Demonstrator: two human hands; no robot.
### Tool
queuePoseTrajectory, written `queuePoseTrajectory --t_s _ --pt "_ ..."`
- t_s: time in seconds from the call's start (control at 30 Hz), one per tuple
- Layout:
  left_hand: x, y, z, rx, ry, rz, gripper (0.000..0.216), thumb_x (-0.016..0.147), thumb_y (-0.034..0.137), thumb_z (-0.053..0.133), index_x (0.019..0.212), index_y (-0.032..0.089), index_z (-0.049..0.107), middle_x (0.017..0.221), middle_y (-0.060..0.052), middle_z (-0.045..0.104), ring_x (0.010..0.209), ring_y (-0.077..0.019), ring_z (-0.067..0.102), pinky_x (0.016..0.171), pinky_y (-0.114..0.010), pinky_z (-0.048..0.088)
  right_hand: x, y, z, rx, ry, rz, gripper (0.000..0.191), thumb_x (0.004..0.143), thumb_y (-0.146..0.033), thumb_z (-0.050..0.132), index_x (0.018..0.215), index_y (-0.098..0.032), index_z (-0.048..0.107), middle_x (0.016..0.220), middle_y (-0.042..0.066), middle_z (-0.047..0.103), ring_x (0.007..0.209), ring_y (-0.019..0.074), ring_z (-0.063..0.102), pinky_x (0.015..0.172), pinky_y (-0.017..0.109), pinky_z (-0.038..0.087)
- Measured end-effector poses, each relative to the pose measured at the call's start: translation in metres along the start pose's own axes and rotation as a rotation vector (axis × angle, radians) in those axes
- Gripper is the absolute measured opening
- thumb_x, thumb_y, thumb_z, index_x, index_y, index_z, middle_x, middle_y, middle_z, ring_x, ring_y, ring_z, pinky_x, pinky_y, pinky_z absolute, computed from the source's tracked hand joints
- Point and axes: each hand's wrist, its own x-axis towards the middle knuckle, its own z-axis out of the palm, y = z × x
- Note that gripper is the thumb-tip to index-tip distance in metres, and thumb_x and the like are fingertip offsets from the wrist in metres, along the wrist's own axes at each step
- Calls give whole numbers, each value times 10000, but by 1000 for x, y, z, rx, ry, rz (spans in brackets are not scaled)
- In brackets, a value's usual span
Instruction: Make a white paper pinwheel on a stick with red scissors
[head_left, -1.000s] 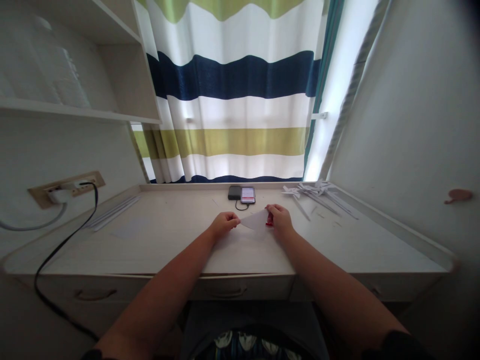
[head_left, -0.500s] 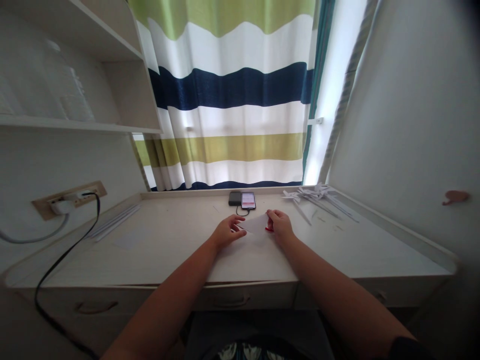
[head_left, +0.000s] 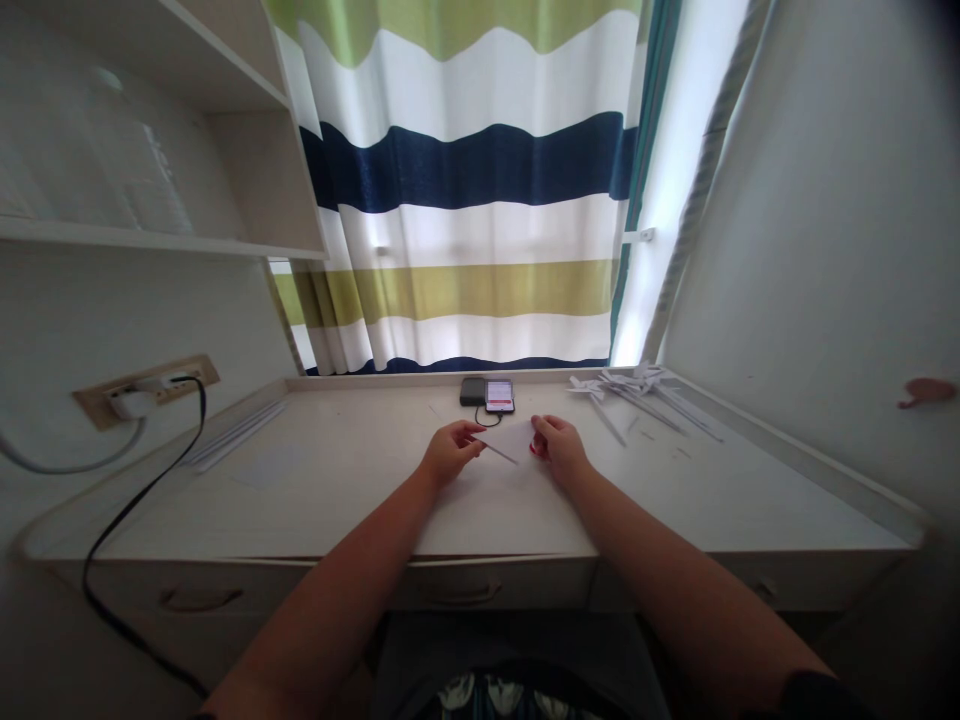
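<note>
In the head view a white sheet of paper (head_left: 510, 437) is stretched between my two hands just above the desk. My left hand (head_left: 452, 450) is closed on its left corner, with thumb and fingers pinched together. From these fingers a thin grey line, perhaps the paper's lower edge or a fold, slants down to the right. My right hand (head_left: 559, 445) grips the right side of the sheet. Beneath its fingers shows a small red thing (head_left: 535, 450), mostly hidden, whose kind I cannot make out.
Behind the paper lie a lit phone (head_left: 499, 396) and a dark box-shaped device (head_left: 472, 390), with a cable. Folded white paper strips (head_left: 637, 385) are heaped at the back right. More long strips (head_left: 236, 437) lie at the left, near a wall socket (head_left: 146, 390) with a black cord.
My left fingers have closed further on the paper's corner, and a thin slanting line now shows along the sheet. My right hand stays nearly in place. The view has shifted slightly.
</note>
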Motion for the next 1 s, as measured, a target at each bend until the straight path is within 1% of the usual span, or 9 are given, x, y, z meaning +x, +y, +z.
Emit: queuePoseTrajectory --t_s 0.2,0.3,0.4,0.5,0.57,0.63,0.7,0.77,1.0 --pt "2 1 -2 -67 82 -41 399 679 324 705 1009 112 634 691 -31 638 604 -132 600 541 -232 458 -4 6 2 -75 -223 51 262 921 -329 568 1095 -134 586 1018 58 623 821 153 624 700 323 551" --pt "3 -1 -1 -87 75 -56 403 672 309 708 1015 115 626 723 -38 645 639 -134 611 559 -230 464 -3 9 2 -95 -274 63 257 918 -318 574 1097 -134 586 1026 59 622 832 156 624 706 326 551" --pt "2 0 0 -102 17 -74 449 625 293 750 1016 114 620 787 -56 671 650 -131 616 580 -234 466 -2 10 3 -88 -279 66 280 918 -322 571 1130 -140 577 1081 71 611 892 177 621 754 359 547" --pt "-1 3 1 -116 -90 -95 570 557 278 803 1067 110 610 895 -92 694 689 -150 641 629 -262 491 -3 7 4 -75 -279 65 298 921 -333 563 1151 -144 567 1102 76 605 909 184 619 769 371 544" --pt "-3 7 1 -118 -157 -106 620 530 277 824 1090 106 620 931 -107 698 721 -165 650 647 -267 496 -5 5 5 -76 -290 64 303 925 -339 557 1157 -144 562 1092 75 607 893 179 621 755 364 546" --pt "-4 9 0 -106 -175 -116 555 583 335 796 1066 103 650 902 -102 698 720 -161 641 623 -248 481 -8 3 5 -92 -309 65 302 927 -341 553 1156 -144 561 1073 72 611 869 172 623 736 352 549" --pt "-4 10 0 -86 -142 -125 448 693 413 706 1017 106 680 855 -88 691 696 -143 617 583 -226 450 -11 2 5 -120 -333 71 292 927 -334 556 1147 -142 565 1054 67 614 847 164 623 718 339 550" --pt "-4 8 0 -65 -96 -130 397 755 445 631 962 113 701 817 -74 683 669 -128 588 556 -217 423 -13 3 5 -150 -356 81 273 924 -322 562 1126 -139 573 1033 62 618 826 155 623 701 326 551" --pt "-2 2 4 -23 -56 -146 302 638 356 744 818 118 705 701 -39 665 589 -116 551 534 -227 405 -15 4 5 -203 -414 97 235 919 -304 573 1079 -132 588 991 50 624 790 142 620 674 304 548"
